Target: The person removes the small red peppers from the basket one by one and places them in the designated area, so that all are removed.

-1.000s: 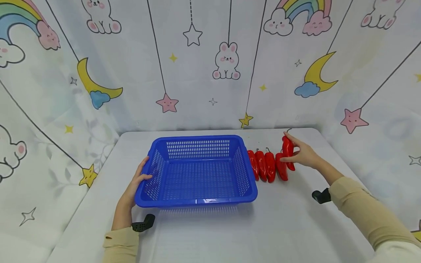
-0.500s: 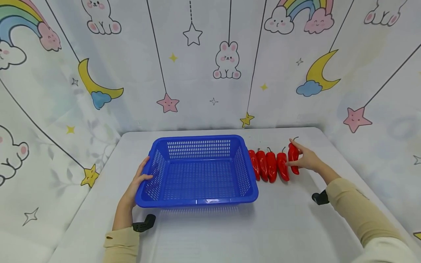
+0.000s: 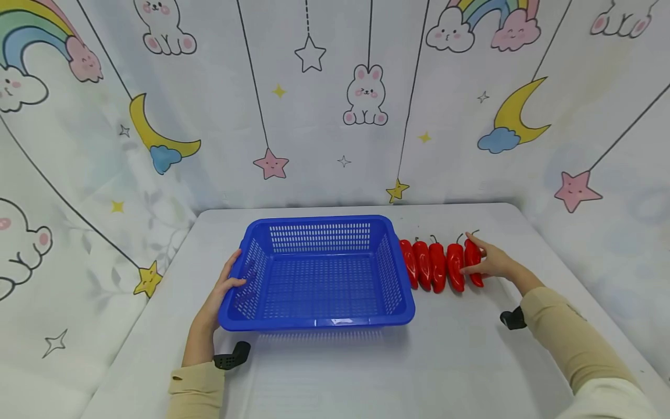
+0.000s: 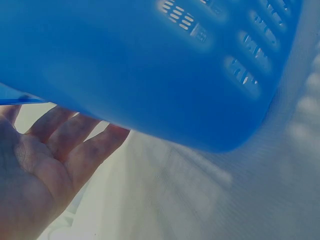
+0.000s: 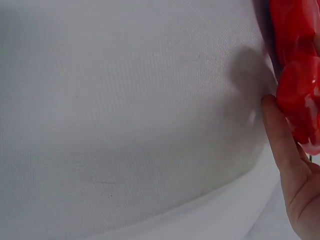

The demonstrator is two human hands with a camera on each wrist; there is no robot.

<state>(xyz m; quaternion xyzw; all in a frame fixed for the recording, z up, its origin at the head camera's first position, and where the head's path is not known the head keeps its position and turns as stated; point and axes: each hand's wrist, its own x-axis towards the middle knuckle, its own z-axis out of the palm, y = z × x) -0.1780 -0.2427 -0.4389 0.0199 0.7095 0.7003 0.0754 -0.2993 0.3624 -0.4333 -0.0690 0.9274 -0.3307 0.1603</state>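
The left rim of a blue plastic basket (image 3: 316,321) is gripped by my left hand (image 3: 213,302), thumb over the rim and fingers along the outside. In the left wrist view, the fingers (image 4: 87,145) touch the basket's outer wall (image 4: 150,90). Over at the right, my right hand (image 3: 494,262) holds the end red pepper (image 3: 473,256) of a row between thumb and fingers, low at the table. Close beside it on the left lies another red pepper (image 3: 455,267). The right wrist view shows glossy red pepper (image 5: 300,90) against a finger, cut off by the frame edge.
More red peppers (image 3: 437,267) lie side by side between the basket and my right hand, the leftmost partly hidden by the basket's rim. A white cloth covers the table (image 3: 335,372). A patterned curtain (image 3: 324,128) stands behind and around it.
My right hand has carried the end pepper right and lowered it into the row beside the others. The left hand keeps its grip on the basket. The head view has shifted slightly.
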